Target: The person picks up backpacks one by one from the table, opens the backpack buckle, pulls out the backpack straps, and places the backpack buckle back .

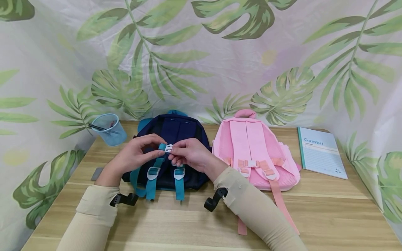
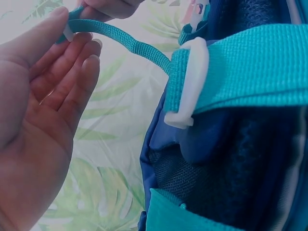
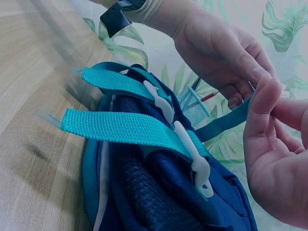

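the left hand [image 1: 133,155] pinched a teal strap [image 1: 162,146] between its fingers [image 1: 153,139]; the right hand [image 1: 195,153] pinched its white buckle [image 1: 168,149], above a navy backpack [image 1: 177,129].

In the head view, the left hand [image 1: 134,156] and right hand [image 1: 194,153] partly cover the white buckle [image 1: 168,149]; its engagement is too small to verify. Fine print on the notebook [image 1: 323,153] is illegible. In the left wrist view, the right edge crops the navy backpack [image 2: 231,151].
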The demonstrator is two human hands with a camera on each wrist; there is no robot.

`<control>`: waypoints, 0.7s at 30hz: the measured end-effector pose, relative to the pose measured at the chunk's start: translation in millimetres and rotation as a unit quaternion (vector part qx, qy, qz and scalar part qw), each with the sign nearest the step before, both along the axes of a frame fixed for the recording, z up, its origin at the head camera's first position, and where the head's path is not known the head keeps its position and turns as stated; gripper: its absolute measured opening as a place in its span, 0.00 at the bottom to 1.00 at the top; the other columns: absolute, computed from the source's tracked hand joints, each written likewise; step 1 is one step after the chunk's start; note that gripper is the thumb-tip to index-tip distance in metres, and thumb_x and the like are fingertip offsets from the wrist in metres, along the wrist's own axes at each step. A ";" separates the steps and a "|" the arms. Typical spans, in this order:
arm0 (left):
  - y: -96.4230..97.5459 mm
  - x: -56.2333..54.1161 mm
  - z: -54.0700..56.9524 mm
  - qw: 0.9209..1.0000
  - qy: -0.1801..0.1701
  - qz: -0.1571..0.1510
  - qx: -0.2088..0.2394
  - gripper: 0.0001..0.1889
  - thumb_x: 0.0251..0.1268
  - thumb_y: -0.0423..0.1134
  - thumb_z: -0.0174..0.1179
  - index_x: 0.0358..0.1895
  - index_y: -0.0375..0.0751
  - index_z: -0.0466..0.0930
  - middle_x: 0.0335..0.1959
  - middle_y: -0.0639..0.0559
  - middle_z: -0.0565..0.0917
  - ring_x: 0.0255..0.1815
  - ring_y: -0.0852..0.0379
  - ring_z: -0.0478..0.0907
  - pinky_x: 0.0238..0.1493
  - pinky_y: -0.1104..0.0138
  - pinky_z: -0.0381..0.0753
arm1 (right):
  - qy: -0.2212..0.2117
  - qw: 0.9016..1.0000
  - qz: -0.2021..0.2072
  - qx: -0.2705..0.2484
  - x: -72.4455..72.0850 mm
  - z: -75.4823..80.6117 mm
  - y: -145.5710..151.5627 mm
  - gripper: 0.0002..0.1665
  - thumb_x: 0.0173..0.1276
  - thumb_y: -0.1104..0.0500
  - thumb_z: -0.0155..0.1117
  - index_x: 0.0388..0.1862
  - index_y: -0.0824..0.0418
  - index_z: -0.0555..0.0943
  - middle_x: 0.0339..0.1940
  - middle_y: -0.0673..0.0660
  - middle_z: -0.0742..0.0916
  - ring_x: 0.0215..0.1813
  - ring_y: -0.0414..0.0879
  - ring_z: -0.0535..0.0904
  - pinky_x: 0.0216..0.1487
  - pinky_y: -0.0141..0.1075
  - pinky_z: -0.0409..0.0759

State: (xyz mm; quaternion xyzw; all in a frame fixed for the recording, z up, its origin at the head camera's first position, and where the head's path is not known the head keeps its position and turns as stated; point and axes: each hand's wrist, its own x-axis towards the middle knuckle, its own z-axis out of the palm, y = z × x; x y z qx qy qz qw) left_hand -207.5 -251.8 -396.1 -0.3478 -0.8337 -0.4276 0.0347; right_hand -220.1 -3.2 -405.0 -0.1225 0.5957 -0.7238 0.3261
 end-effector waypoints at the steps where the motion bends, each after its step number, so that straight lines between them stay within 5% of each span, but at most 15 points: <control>1: 0.2 -0.3 -0.2 1.000 0.000 -0.004 0.002 0.15 0.71 0.25 0.69 0.56 0.44 0.87 0.49 0.51 0.87 0.42 0.62 0.83 0.44 0.71 0.85 | 0.000 1.000 0.001 -0.001 0.0 0.1 0.0 0.17 0.86 0.67 0.55 0.61 0.80 0.79 0.28 0.51 0.88 0.28 0.38 0.84 0.34 0.27 0.84; 10: 0.3 -0.1 2.7 1.000 0.013 0.005 -0.010 0.15 0.70 0.25 0.69 0.55 0.43 0.87 0.47 0.52 0.88 0.41 0.63 0.82 0.44 0.73 0.84 | -0.041 0.998 0.002 -0.036 0.0 2.5 2.8 0.17 0.90 0.55 0.50 0.49 0.67 0.80 0.34 0.54 0.89 0.33 0.42 0.86 0.38 0.29 0.85; 16: 2.1 -0.5 4.7 1.000 0.012 -0.008 -0.014 0.15 0.70 0.26 0.70 0.56 0.44 0.87 0.48 0.51 0.88 0.42 0.62 0.82 0.44 0.73 0.84 | -0.009 1.000 -0.006 -0.015 2.5 3.5 2.2 0.16 0.86 0.58 0.59 0.54 0.72 0.82 0.31 0.52 0.89 0.31 0.40 0.86 0.38 0.28 0.86; 21: 3.5 1.6 1.7 0.999 -0.025 0.022 -0.033 0.18 0.70 0.28 0.72 0.61 0.39 0.85 0.51 0.50 0.89 0.46 0.58 0.85 0.48 0.71 0.85 | -0.011 1.000 -0.023 -0.003 3.5 4.5 2.0 0.15 0.84 0.61 0.61 0.55 0.74 0.84 0.29 0.52 0.89 0.29 0.39 0.84 0.34 0.28 0.85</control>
